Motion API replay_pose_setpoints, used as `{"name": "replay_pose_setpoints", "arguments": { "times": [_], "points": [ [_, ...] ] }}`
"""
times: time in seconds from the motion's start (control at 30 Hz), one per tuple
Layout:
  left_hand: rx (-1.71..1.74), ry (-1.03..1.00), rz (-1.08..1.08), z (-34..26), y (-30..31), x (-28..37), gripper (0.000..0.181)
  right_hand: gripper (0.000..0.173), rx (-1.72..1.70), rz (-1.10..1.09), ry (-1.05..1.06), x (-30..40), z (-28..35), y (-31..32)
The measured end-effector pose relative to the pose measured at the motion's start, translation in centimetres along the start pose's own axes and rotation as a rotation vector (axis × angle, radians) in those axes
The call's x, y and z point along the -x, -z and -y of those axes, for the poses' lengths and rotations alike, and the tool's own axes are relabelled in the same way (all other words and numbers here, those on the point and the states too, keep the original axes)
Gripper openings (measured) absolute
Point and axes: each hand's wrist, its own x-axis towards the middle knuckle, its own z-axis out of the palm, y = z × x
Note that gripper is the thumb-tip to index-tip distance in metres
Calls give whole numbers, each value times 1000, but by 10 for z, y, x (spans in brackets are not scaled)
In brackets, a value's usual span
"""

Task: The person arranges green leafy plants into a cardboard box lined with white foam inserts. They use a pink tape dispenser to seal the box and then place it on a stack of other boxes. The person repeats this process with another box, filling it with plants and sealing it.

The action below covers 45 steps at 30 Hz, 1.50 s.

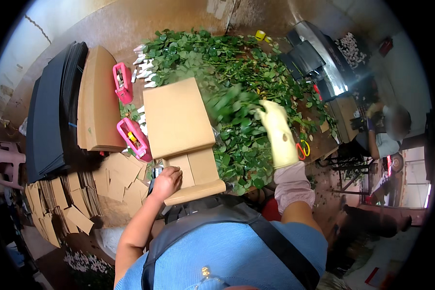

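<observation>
My bare left hand [168, 183] lies with bent fingers on the left edge of a folded cardboard piece [203, 168]; its thumb is hidden, so a grip cannot be made out. Just beyond is a stack of corrugated cardboard sheets [177, 117], laid over leafy stems. My right hand [277, 127], in a pale yellow rubber glove, is closed at the fingertips around a leafy stem bunch [235, 103], which is blurred. Under and around it spreads a thick layer of green leafy stems [203, 50]. White sleeved flower heads [145, 74] stick out at the layer's left end.
Two pink tape dispensers [123, 83] stand left of the stems. Further left are brown cardboard sheets [98, 101], black sheets [50, 112] and loose cardboard pieces [121, 174]. Scissors [304, 149] lie right of my glove. A metal machine [317, 59] and another person [380, 141] are at right.
</observation>
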Motion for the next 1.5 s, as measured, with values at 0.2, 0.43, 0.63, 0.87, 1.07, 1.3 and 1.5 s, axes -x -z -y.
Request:
{"name": "replay_pose_setpoints", "arguments": {
  "times": [0.2, 0.43, 0.63, 0.87, 1.07, 1.3, 1.5],
  "points": [
    [-14, -26, 15, 8, -1, 4, 21, 34, -311, -304, -242, 55, -49, 23],
    [243, 255, 214, 10, 12, 2, 104, 23, -537, 26, 467, 117, -35, 14],
    [524, 260, 88, 19, 7, 15, 127, 18, -281, 353, 416, 138, -18, -49],
    [551, 79, 261, 42, 15, 15, 70, 19, 34, 498, 377, 135, 6, -36],
    [252, -12, 188, 18, 8, 10, 50, 25, -23, 477, 311, 147, -11, -64],
    [258, -16, 210, 15, 16, 6, 57, 40, -122, 445, 311, 77, 11, -11],
    [263, -26, 212, 15, 17, 3, 55, 83, 560, 59, 563, -44, 122, -60]
  ]
}}
